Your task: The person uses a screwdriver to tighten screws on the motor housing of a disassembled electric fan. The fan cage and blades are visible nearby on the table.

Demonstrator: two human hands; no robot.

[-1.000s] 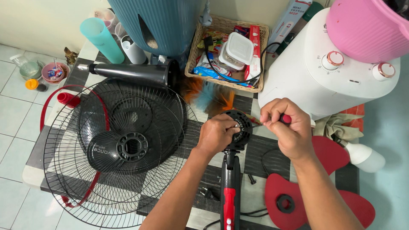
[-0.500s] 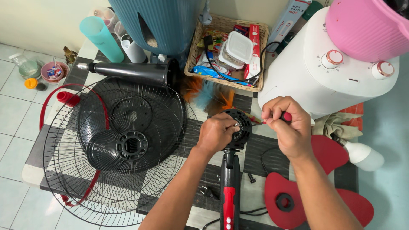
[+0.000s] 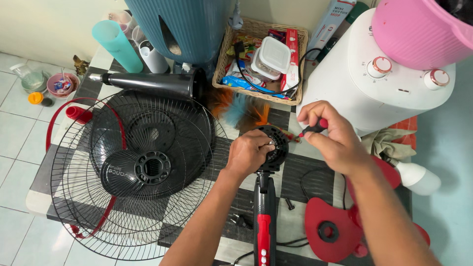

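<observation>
My left hand (image 3: 249, 153) grips the round black motor housing (image 3: 277, 143) of a fan, which sits on top of a black and red stem (image 3: 264, 216). My right hand (image 3: 331, 135) holds a screwdriver with a red and black handle (image 3: 314, 129), its tip pointing at the housing's right side. Both hands meet over the checkered mat at the middle of the view. The screwdriver's shaft is mostly hidden by my fingers.
Wire fan guards (image 3: 128, 172) with a red rim lie at the left, a black pole (image 3: 148, 83) above them. A red fan blade (image 3: 340, 226) lies at the lower right. A wicker basket (image 3: 220, 74), a white appliance (image 3: 364, 88) and a pink bucket (image 3: 419, 29) stand behind. A loose screw (image 3: 289, 203) lies near the stem.
My right hand has shifted slightly on the screwdriver at the housing. The left hand keeps its grip and nothing else has moved.
</observation>
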